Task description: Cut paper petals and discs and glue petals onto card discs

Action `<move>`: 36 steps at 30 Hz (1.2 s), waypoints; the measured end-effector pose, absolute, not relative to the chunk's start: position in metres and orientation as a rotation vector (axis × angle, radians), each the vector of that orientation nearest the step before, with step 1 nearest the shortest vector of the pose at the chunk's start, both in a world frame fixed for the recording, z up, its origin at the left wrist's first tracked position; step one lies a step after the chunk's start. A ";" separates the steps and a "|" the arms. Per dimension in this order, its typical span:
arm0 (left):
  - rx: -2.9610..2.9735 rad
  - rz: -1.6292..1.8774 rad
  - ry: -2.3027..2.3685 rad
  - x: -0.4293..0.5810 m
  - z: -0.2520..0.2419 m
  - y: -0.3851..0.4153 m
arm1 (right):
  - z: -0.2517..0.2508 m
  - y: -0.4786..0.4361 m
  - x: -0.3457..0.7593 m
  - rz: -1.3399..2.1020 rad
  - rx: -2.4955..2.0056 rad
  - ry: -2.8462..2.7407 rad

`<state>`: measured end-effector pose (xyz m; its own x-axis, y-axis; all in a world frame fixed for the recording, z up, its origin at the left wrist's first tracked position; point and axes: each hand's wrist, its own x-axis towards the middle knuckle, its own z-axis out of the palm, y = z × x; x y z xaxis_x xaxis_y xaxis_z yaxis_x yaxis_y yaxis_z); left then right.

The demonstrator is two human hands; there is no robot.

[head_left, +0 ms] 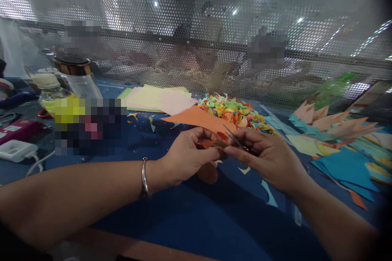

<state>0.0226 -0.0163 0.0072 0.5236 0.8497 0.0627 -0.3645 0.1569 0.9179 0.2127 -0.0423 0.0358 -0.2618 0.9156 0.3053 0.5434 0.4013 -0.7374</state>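
Observation:
Orange paper [197,117] is pinched between the thumb and fingers of my left hand [192,151], its pointed corner reaching out to the left. A darker rounded part [208,172] hangs below that hand; it looks like the same paper in shadow. My right hand [263,151] is closed around small metal scissors [237,139], whose slim tips point up and left over the paper. Both hands nearly touch above the blue table [196,216]. The scissors' handles are hidden by my right fingers.
Behind the hands lie a heap of coloured paper scraps [241,112] and stacked sheets [150,98]. Folded peach paper pieces [330,120] and blue sheets [346,169] are at right. A jar [78,81], a bottle [47,91] and a white charger [17,151] stand left; a perforated metal screen [196,49] rises behind.

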 end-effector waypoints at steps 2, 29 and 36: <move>1.068 0.961 0.531 0.022 0.009 -0.016 | 0.035 -0.041 0.214 0.618 -1.248 -1.922; 0.946 0.986 0.417 0.021 0.008 -0.011 | 0.025 -0.044 0.220 0.414 -1.367 -2.036; 0.897 0.954 0.427 0.021 0.009 -0.012 | 0.025 -0.043 0.219 0.405 -1.357 -2.035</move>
